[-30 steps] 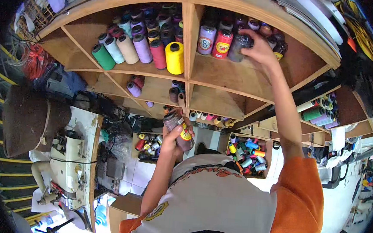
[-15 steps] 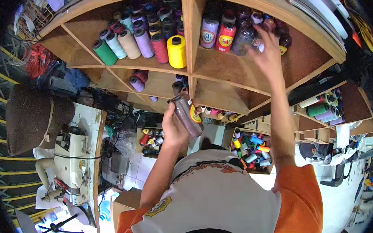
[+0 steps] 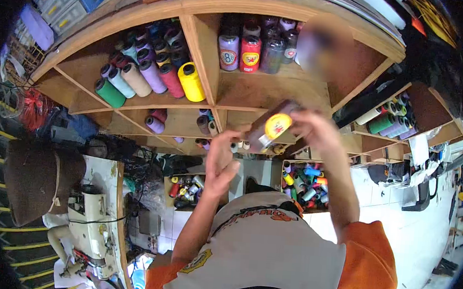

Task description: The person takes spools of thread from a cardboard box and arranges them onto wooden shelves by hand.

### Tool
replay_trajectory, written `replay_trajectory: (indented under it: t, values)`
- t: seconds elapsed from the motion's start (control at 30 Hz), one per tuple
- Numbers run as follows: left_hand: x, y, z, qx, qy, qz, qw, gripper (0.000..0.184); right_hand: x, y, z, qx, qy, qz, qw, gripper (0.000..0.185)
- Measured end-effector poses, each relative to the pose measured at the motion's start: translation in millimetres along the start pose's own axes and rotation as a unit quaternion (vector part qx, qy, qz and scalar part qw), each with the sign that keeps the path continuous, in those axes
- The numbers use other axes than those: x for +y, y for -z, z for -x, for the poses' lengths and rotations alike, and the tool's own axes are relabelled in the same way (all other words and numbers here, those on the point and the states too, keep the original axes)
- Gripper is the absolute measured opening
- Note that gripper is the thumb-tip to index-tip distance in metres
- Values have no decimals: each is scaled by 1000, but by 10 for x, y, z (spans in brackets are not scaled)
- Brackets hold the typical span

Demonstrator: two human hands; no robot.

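Observation:
A dark, wrapped thread spool [image 3: 272, 127] with a yellow and red label hangs tilted in front of the lower shelf edge. My right hand [image 3: 314, 130] grips its upper right end, somewhat smeared by motion. On the spool's left, my left hand [image 3: 221, 165] has its fingers apart and holds nothing. Above the hands, a lilac spool [image 3: 228, 53], a red spool [image 3: 250, 54] and a dark wrapped spool [image 3: 272, 56] stand in the right compartment. A blurred patch hides that compartment's right part.
The wooden shelf [image 3: 200, 62] has a left compartment with a yellow spool [image 3: 192, 81] and several others. Two boxes of small spools are below, one with a visible rim [image 3: 185, 208]. A sewing machine [image 3: 97, 226] stands at the lower left, near a dark brown cover [image 3: 30, 179].
The dark spool has passed from my left hand to my right hand. My right hand has come down from the upper compartment, and my left fingers have opened. The view has shifted.

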State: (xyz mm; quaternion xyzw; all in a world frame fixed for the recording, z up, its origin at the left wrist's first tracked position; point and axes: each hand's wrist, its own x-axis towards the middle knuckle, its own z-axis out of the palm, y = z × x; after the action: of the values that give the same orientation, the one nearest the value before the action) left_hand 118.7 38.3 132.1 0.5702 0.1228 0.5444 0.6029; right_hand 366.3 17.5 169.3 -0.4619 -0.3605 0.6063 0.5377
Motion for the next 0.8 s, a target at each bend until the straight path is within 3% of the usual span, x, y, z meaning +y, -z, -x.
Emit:
replay_trajectory:
  t: [0.03, 0.07, 0.17, 0.23, 0.33, 0.37, 0.47, 0.5, 0.6, 0.63, 0.73, 0.77, 0.8]
  values:
    - [-32, 13, 20, -5, 12, -28, 1000, 71, -316, -31, -48, 26, 136, 184, 973, 35]
    - [-33, -2, 37, -1, 22, -26, 999, 73, -642, -71, -90, 49, 264, 357, 895, 40]
    - [-40, -96, 94, 14, 61, -19, 998, 79, -1012, 203, -419, 103, 237, 545, 797, 47]
    - [-38, -115, 131, 16, 65, 10, 998, 73, -1118, 373, -742, 94, 218, 599, 765, 46]
    - [-29, -83, 201, 28, 74, 3, 997, 72, -1058, 514, -1128, 38, 214, 559, 800, 48]
    - [-34, -48, 211, 34, 77, -9, 996, 72, -1068, 545, -1168, 28, 200, 595, 778, 49]
    - [-112, 63, 280, 45, 56, -47, 996, 75, -1035, 467, -1198, -27, 195, 496, 846, 49]
    - [-113, 88, 311, 52, 65, -52, 995, 75, -996, 593, -1325, -7, 203, 553, 808, 49]
    - [-98, 144, 413, 69, 93, -46, 992, 73, -963, 624, -1353, 11, 231, 590, 774, 49]
    - [-83, 165, 447, 72, 101, -34, 992, 73, -956, 598, -1337, 15, 200, 557, 806, 48]
    - [-67, 234, 521, 78, 100, -25, 992, 73, -928, 476, -1235, 38, 200, 522, 828, 49]
    - [-78, 264, 553, 83, 100, -22, 991, 73, -973, 379, -1151, 92, 144, 558, 812, 49]
    - [-91, 297, 593, 89, 99, -19, 991, 72, -946, 405, -1162, 69, 165, 535, 826, 49]
